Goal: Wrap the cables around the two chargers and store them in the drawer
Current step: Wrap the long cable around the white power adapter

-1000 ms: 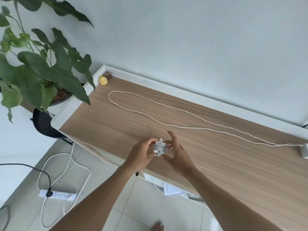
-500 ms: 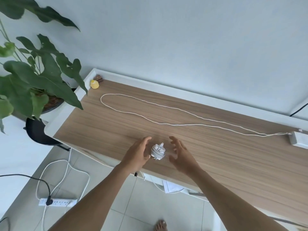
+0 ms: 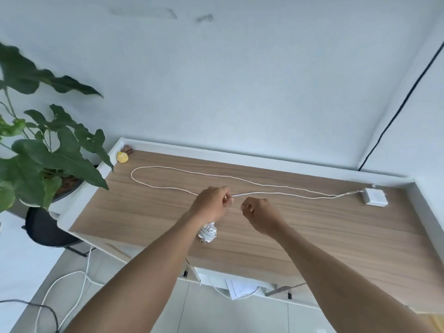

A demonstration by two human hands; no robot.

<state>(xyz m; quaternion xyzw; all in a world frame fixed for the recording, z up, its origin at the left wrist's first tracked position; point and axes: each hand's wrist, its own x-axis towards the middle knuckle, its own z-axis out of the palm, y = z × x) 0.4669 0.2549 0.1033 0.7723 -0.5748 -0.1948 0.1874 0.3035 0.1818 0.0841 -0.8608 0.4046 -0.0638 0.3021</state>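
Head view, desk from above. I see the left hand (image 3: 212,203) curled, thumb and fingertips pinched on the white cable (image 3: 276,187) where its nearer strand crosses mid-desk. The right hand (image 3: 258,211) sits just beside it, to its right, closed in a loose fist; a thin run of the cable spans the gap between the two hands and ends at the right fingers, but I cannot tell whether they actually grip it.

Beyond and to the left of the left hand the cable runs out in a long narrow loop, turning back near the far left corner. Both strands then run well to the right of the right hand and meet at the white charger block (image 3: 374,197), which lies flat on the desk (image 3: 336,236) near the far right corner.

Under the left wrist, on the near side of it, the wrapped charger (image 3: 207,233) lies on the desk with its cord wound round it; part is hidden by the forearm. Neither hand touches it.

Below the near desk edge, under both forearms, the drawer (image 3: 240,284) stands open, some white paper showing inside.

Far left corner, well beyond the left hand: small yellow object (image 3: 122,157). Left of the desk, a potted plant (image 3: 48,152).
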